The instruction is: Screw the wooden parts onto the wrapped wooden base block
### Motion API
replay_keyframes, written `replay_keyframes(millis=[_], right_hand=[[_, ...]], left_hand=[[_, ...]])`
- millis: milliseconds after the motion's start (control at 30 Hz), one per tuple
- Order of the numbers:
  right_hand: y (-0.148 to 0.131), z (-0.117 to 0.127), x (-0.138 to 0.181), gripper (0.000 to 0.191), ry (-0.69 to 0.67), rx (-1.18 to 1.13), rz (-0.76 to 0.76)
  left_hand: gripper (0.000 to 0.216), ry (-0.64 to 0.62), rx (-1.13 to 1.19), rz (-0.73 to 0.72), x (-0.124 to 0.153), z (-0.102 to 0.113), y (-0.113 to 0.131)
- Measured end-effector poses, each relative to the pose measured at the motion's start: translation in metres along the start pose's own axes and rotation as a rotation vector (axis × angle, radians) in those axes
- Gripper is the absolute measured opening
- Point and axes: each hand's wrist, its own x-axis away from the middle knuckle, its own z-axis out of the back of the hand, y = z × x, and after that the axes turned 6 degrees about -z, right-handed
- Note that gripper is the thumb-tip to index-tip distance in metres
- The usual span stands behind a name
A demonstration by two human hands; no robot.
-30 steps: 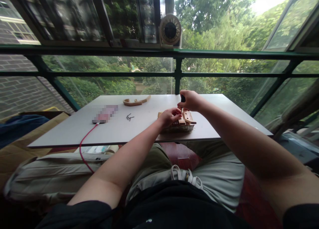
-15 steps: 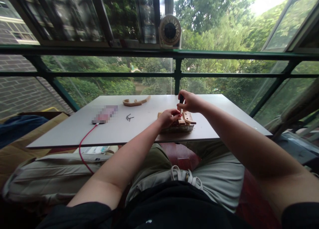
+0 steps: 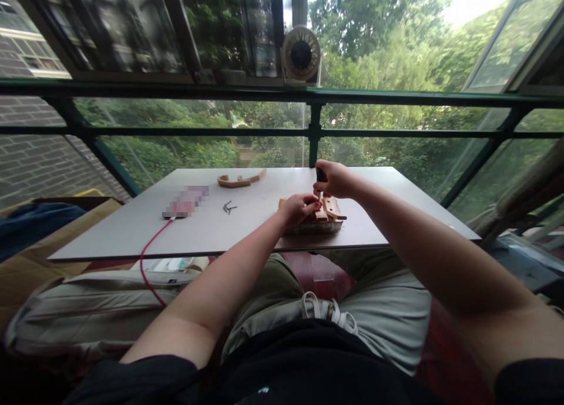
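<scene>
My right hand [image 3: 333,178] is wrapped round the dark handle of a screwdriver [image 3: 321,175], held upright with its shaft pointing down. Below it, my left hand [image 3: 302,208] has its fingers pinched together at the lower end of the shaft, over a wooden assembly [image 3: 333,208]. What sits between those left fingertips is hidden. Light wooden pieces with small dark holes make up the assembly, and one slanted piece sticks out to the right. It rests on a worn, shallow block or tray [image 3: 331,227] near the table's front edge.
On the white table [image 3: 132,234] lie several dark screws [image 3: 228,207] and a curved wooden piece [image 3: 238,182] farther back. A blurred-out phone-like device [image 3: 185,203] trails a red cable [image 3: 143,267] over the front edge. A round fan [image 3: 301,53] stands beyond, by the green railing.
Almost nothing differs. My right hand has shifted very slightly on the screwdriver, while my left hand and the wooden assembly stay in place.
</scene>
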Motion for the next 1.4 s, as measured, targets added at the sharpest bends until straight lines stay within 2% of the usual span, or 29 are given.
replay_keyframes(millis=[333,633,767,967,1167,1400], right_hand=[[-0.003,-0.004,-0.003,0.022,0.033,0.036,-0.003],[-0.003,-0.006,-0.002,0.023,0.036,0.05,-0.001],[-0.004,-0.005,-0.003,0.027,0.039,0.079,0.0],[0.002,0.0,-0.002,0.034,-0.078,-0.035,0.111],[0.001,0.0,0.001,0.024,-0.056,-0.026,0.078],[-0.007,0.002,0.0,0.023,-0.075,0.08,0.102]], left_hand=[[0.033,0.004,-0.13,-0.049,-0.001,0.002,0.003],[0.03,0.024,-0.048,-0.087,-0.002,0.0,0.0],[0.033,0.03,-0.034,-0.06,-0.003,-0.001,-0.003],[0.033,0.026,-0.019,-0.06,-0.003,-0.001,-0.003],[0.032,0.02,-0.035,-0.052,-0.002,0.0,-0.001],[0.036,0.026,-0.048,-0.045,-0.003,-0.002,-0.003]])
